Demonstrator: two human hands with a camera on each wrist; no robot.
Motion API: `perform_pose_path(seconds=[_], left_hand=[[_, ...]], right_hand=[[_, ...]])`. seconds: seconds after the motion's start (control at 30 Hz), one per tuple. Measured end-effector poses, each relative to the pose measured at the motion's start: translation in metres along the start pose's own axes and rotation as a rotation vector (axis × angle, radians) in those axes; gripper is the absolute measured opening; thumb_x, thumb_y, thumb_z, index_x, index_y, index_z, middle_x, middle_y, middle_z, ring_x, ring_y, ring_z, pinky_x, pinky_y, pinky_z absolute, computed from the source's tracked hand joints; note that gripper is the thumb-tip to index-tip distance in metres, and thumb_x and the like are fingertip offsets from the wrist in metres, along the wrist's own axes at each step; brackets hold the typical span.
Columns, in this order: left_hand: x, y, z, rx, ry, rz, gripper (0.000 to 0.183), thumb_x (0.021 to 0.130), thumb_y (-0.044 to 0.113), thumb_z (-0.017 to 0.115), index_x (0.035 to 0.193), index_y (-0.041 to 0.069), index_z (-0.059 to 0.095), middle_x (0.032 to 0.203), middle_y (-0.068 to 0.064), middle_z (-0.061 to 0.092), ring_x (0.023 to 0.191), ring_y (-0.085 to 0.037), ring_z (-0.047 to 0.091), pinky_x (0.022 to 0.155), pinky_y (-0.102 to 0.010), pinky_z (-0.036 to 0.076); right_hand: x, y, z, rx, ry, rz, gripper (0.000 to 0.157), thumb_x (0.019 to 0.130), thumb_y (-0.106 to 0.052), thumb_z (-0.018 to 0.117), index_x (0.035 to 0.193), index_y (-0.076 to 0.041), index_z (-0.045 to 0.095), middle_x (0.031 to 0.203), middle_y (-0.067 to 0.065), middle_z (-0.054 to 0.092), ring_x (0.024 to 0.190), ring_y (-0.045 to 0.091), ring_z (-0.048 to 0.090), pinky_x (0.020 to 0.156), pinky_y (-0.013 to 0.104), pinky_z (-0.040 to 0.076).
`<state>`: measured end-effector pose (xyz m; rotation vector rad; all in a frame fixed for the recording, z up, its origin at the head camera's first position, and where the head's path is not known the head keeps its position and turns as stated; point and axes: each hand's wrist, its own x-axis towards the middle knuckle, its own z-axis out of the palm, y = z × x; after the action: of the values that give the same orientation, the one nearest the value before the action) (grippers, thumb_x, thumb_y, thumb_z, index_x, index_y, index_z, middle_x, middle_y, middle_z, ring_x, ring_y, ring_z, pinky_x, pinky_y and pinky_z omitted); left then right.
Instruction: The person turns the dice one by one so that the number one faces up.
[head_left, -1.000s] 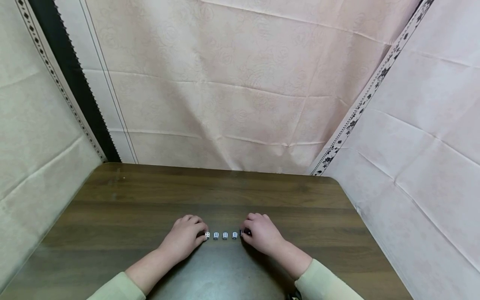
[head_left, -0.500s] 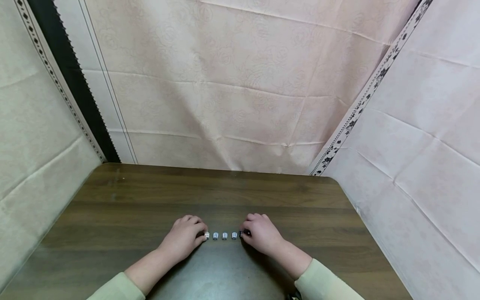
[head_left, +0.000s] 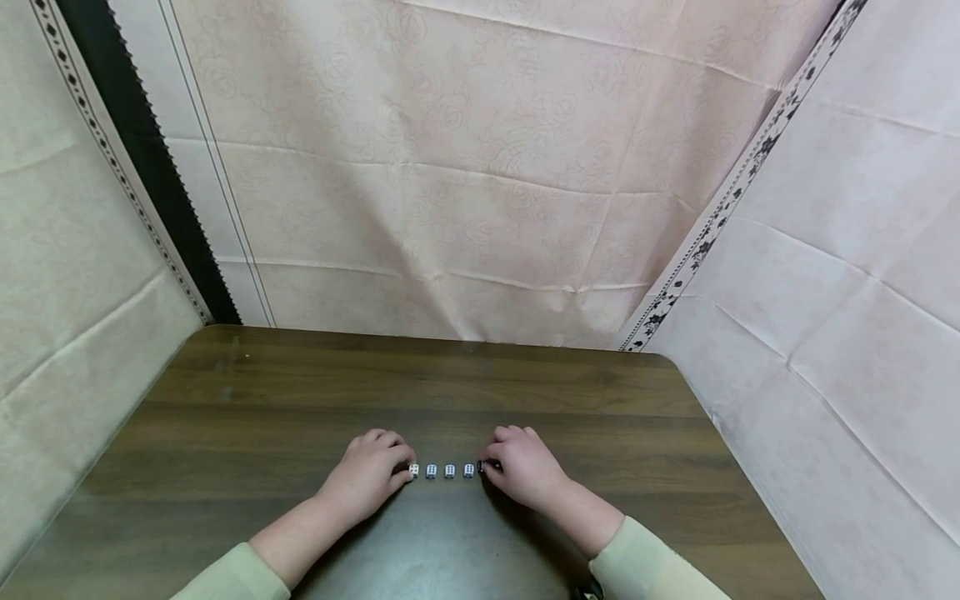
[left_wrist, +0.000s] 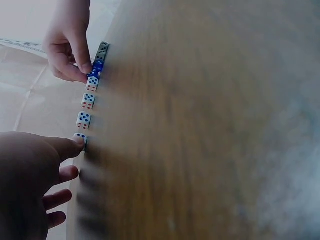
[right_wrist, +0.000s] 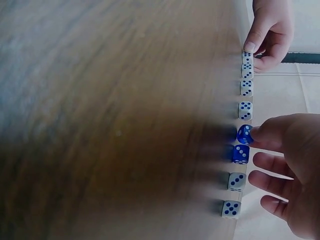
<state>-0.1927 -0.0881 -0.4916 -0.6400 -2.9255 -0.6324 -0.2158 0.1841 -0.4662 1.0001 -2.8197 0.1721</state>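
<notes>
A row of small dice runs across the wooden table between my two hands. At the row's left end my left hand (head_left: 367, 477) pinches a white die (head_left: 414, 472) between thumb and finger. Three white dice (head_left: 450, 472) stand spaced apart in the middle. My right hand (head_left: 531, 472) pinches a blue die (right_wrist: 244, 134), which looks slightly turned. Beside it, under the right fingers, stands a second blue die (right_wrist: 240, 155). Two more white dice (right_wrist: 236, 181) follow in the right wrist view; the right hand hides them from the head view.
The brown wooden table (head_left: 465, 383) has rounded far corners. Pale cloth (head_left: 450, 208) hangs behind it, with more cloth on both sides. A dark strip (head_left: 150, 142) runs down the left corner. Green sleeves (head_left: 648, 558) cover the forearms.
Both hands stay almost still. The blue die at my right fingertips shifts very slightly left, toward the white dice.
</notes>
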Motion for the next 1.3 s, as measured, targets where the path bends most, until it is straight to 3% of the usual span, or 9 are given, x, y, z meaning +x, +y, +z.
perform_pose_path(seconds=[0.4,0.7,1.3], left_hand=[[0.0,-0.0009,0.0011,-0.001,0.008,0.006,0.007,0.089,0.029,0.075,0.094,0.026,0.071,0.107,0.004,0.063,0.115,-0.029,0.054,0.101,-0.055,0.039],[-0.0004,-0.0008,0.0017,-0.001,0.001,-0.006,0.008,0.089,0.029,0.075,0.096,0.026,0.071,0.108,0.004,0.062,0.116,-0.029,0.054,0.101,-0.055,0.038],[-0.0008,0.0001,0.0007,-0.009,0.008,-0.001,0.008,0.089,0.028,0.076,0.096,0.025,0.071,0.108,0.003,0.063,0.115,-0.029,0.054,0.101,-0.055,0.038]], right_hand=[[0.0014,-0.0001,0.0025,0.012,-0.043,0.031,0.012,0.093,-0.021,0.068,0.094,-0.018,0.079,0.081,-0.009,0.057,0.076,0.01,0.054,0.069,0.03,0.042],[-0.0013,0.0029,0.004,0.032,-0.035,0.059,0.011,0.094,-0.024,0.067,0.099,-0.02,0.076,0.091,-0.008,0.061,0.086,0.012,0.058,0.078,0.035,0.046],[-0.0026,0.0012,0.0057,0.02,-0.029,0.035,0.009,0.09,-0.03,0.073,0.091,-0.022,0.071,0.089,-0.01,0.058,0.084,0.01,0.055,0.079,0.035,0.046]])
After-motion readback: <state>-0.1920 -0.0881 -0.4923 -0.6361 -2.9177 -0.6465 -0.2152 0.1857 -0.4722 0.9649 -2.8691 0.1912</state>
